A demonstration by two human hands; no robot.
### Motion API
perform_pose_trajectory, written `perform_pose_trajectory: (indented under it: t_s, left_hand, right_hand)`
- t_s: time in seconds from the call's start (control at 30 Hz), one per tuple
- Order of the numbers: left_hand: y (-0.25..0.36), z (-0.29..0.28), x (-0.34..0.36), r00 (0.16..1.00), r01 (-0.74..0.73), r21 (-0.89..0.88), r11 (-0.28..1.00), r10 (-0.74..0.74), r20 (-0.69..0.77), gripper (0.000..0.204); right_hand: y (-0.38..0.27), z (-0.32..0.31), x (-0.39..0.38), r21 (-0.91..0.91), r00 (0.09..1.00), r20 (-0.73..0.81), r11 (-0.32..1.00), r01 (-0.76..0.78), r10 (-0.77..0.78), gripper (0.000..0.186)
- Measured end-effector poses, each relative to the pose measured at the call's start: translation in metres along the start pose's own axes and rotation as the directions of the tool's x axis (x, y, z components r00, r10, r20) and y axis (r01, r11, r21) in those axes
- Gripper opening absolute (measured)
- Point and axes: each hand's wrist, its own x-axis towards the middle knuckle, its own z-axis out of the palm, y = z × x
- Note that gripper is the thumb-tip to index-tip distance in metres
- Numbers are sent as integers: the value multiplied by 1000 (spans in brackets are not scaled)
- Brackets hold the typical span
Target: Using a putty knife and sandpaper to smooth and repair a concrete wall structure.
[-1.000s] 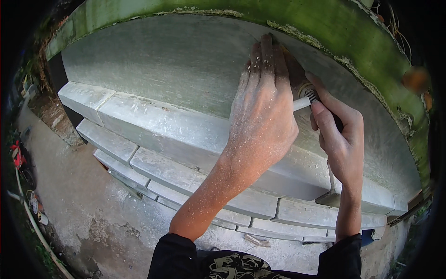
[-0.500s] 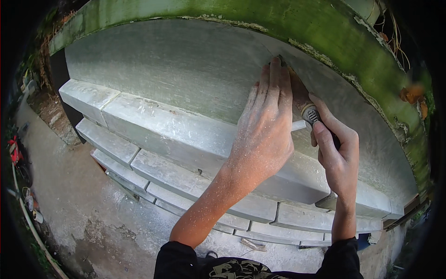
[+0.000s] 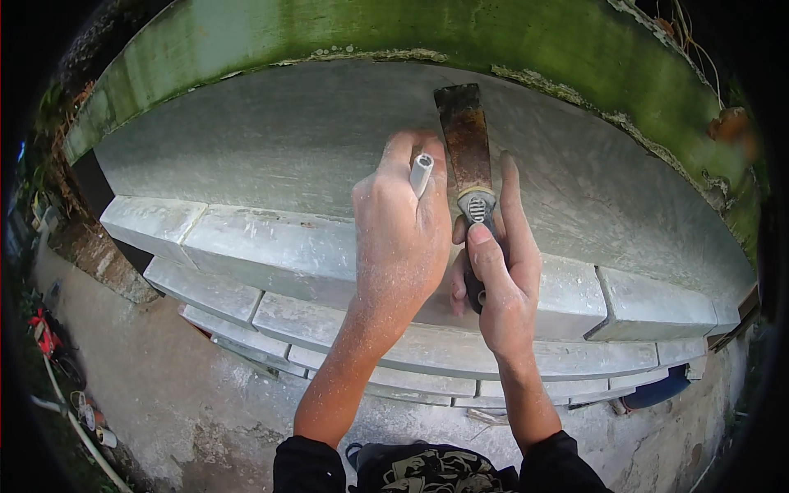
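Grey plastered wall [image 3: 271, 156] fills the view; the right hand [image 3: 501, 283] grips a rusty scraper [image 3: 467, 144], blade up, while the left hand [image 3: 399, 234] pinches a white tube [image 3: 421, 172] just left of it. The blade could gouge the plaster if tilted.

A putty knife [image 3: 470, 156] with a rusty, brown flat blade and a dark handle points up, blade against the grey plastered wall [image 3: 246, 148]. A short white tube [image 3: 421, 172] sticks up just left of it.
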Motion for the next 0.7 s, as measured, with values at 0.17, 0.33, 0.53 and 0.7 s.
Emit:
perform_pose_trajectory:
  t_s: [0.17,0.33,0.53,0.7]
  left_hand:
    - [-4,11,17,909,274,-74,959,-233,345,43]
    - [-2,15,22,927,283,-97,954,-247,282,46]
    - [0,17,23,965,175,-107,979,-150,214,53]
    - [3,14,25,960,180,-112,977,-150,237,51]
  right_hand:
    - [7,13,2,28,998,-45,998,48,-46,59]
    - [11,29,13,49,988,-126,994,95,-88,53]
    - [6,37,7,-30,975,-206,997,74,-78,53]
    - [5,40,12,-35,969,-190,987,155,-158,52]
